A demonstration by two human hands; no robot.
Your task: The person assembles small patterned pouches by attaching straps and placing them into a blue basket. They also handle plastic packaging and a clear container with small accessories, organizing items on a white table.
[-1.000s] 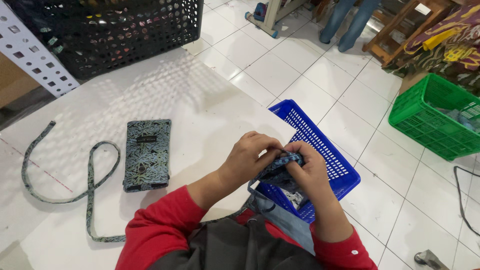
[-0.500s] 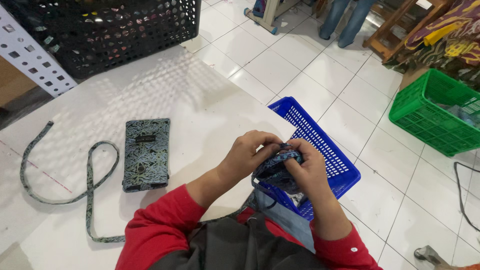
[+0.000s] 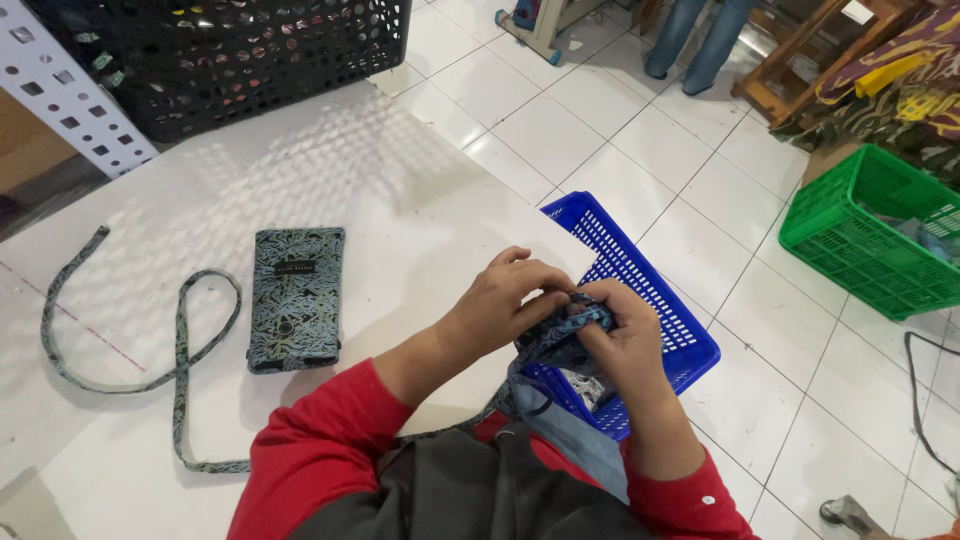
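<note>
Head view: white table (image 3: 330, 160) over tiled floor.
Strap: patterned fabric strap (image 3: 180, 340) looped on the table's left.
Pouch: flat patterned pouch (image 3: 296, 298) beside it.
Left hand (image 3: 510, 300): fingers curled, pinching the patterned cloth piece (image 3: 560, 335).
Right hand (image 3: 625, 345): pinching the same piece above the blue basket (image 3: 650, 290).
Far right: green basket (image 3: 880, 235) on the floor.

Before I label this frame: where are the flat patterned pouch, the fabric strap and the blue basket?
flat patterned pouch (image 3: 296, 298), head view, middle of its face.
fabric strap (image 3: 181, 340), head view, on its loop.
blue basket (image 3: 640, 270), head view, bare mesh wall.
</note>
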